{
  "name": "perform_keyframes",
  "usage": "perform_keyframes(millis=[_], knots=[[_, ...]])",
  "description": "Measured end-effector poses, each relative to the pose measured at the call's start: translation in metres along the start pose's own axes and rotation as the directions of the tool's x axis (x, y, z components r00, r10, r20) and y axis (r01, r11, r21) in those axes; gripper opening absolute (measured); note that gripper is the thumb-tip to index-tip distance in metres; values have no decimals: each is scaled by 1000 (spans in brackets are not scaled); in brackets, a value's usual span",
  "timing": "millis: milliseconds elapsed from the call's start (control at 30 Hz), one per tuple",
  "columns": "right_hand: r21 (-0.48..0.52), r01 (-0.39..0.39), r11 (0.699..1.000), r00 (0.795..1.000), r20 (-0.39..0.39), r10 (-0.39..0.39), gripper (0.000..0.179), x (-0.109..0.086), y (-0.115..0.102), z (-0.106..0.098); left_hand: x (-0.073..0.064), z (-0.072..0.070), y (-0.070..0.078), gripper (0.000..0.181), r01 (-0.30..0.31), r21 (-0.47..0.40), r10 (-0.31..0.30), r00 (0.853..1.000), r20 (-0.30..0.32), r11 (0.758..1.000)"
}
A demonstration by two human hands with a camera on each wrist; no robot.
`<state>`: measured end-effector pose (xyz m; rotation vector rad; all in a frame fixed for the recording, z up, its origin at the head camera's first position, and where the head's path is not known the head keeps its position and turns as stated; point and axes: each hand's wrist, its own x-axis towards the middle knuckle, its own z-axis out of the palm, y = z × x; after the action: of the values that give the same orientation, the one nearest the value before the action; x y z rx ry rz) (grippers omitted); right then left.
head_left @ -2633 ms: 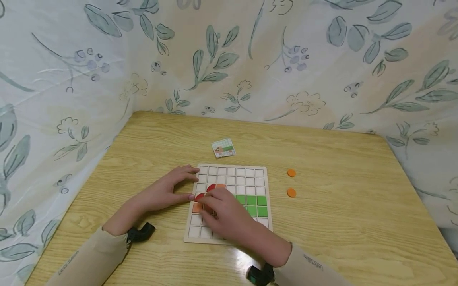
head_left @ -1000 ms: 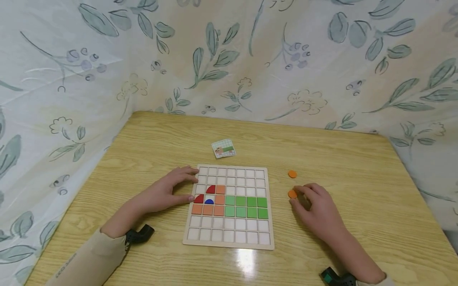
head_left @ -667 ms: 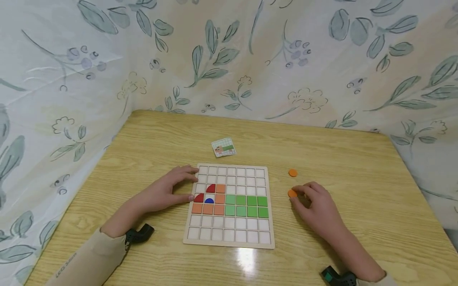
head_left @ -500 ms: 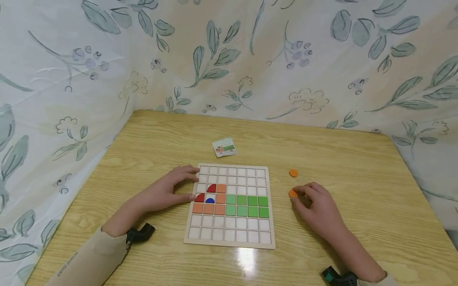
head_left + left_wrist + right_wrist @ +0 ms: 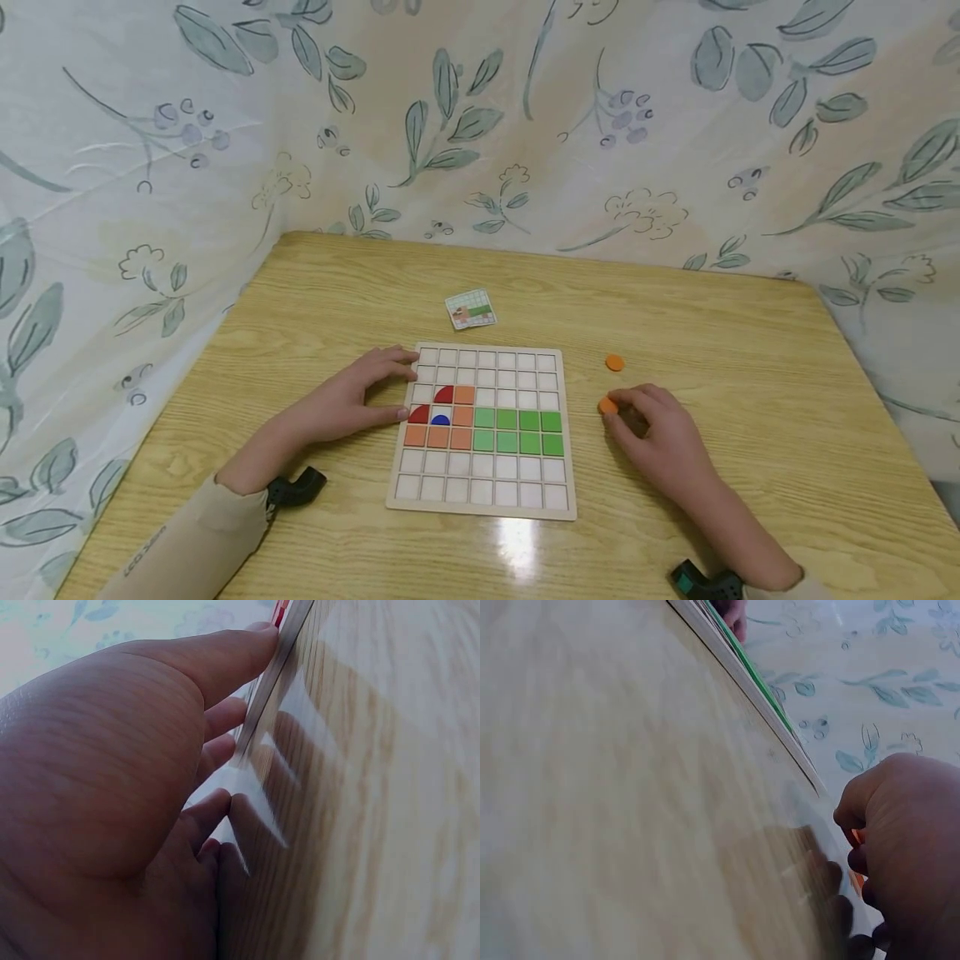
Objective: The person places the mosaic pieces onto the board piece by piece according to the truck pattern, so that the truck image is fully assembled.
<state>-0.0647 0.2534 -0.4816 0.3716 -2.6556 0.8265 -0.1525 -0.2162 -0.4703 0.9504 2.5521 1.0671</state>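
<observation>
A square wooden grid board (image 5: 480,493) lies on the table with coloured tiles in its cells. Red quarter-circles (image 5: 446,395), orange squares (image 5: 460,437), a blue half-circle (image 5: 440,420) and green squares (image 5: 528,433) form a figure. My left hand (image 5: 333,400) rests against the board's left edge, fingers extended and thumb touching the frame. Right of the board, my right hand (image 5: 663,442) pinches an orange disc (image 5: 607,406) between thumb and fingers; in the right wrist view only slivers of orange (image 5: 855,837) show, the rest hidden by the hand.
A second orange disc (image 5: 615,362) lies just beyond my right hand. Behind the board is a small picture card (image 5: 471,309) printed with a coloured grid figure. Floral cloth (image 5: 525,125) hangs at the table's back and left edges.
My right hand has left the board's left side, uncovering the tiles, and reached the nearer orange disc. The disc has just shifted slightly left in its fingers. My left hand stays put.
</observation>
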Motion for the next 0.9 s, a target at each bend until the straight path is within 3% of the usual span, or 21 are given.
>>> perform_keyframes(millis=[267, 533, 700, 900], knots=[[65, 164, 984, 986, -7, -164, 24, -3, -19, 15, 1, 1, -2, 49, 4, 4, -4, 1000, 2, 1000], [173, 362, 916, 932, -37, -361, 27, -11, -47, 32, 1, 0, -2, 50, 4, 1, -4, 1000, -2, 1000], [214, 420, 882, 905, -33, -424, 17, -17, -59, 40, 1, -1, 0, 49, 3, -1, -3, 1000, -1, 1000], [214, 444, 870, 893, -20, -450, 17, -22, -64, 45, 1, 0, 0, 48, -7, -5, 7, 1000, 1, 1000]])
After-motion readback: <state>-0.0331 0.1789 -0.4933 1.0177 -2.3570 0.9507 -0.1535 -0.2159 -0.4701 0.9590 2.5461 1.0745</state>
